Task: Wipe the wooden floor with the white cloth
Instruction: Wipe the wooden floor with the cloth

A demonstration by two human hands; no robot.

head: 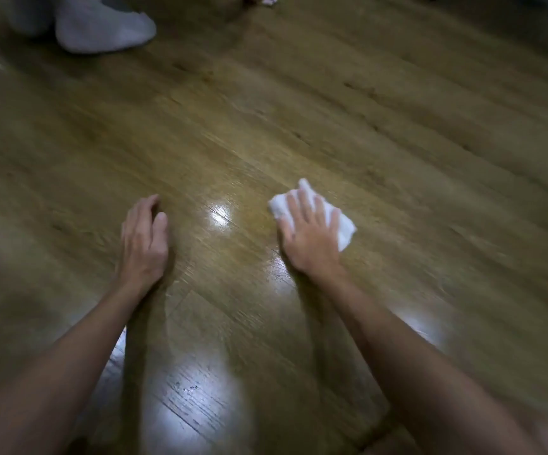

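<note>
Fingers [302, 205] of the right hand [310, 236] are spread flat and pressed down on the crumpled white cloth [343, 229], and I see no curl around it, just an open palm pinning it to the glossy brown wooden plank floor [397, 126]. White corners of the cloth poke out beyond the fingertips, past the thumb on the inner side and out past the little finger on the outer side, so the cloth sits directly under the fingers and palm, touching the boards. Over on the other side I've got the left hand [144, 238] resting on its outer edge on the floor, fingers [142, 208] held together and gently curved, thumb lying alongside them, holding nothing. Between the two sets of fingers there's a bright glare patch [221, 213] on the wet-looking boards, and more shine nearer me between the forearms. Well beyond the left fingertips, at the far edge of view, I can make out a pale grey rounded fabric shape [101, 27]; it's too blurred for me to say what it is. Both forearms are bare and reach out from the near edge.
</note>
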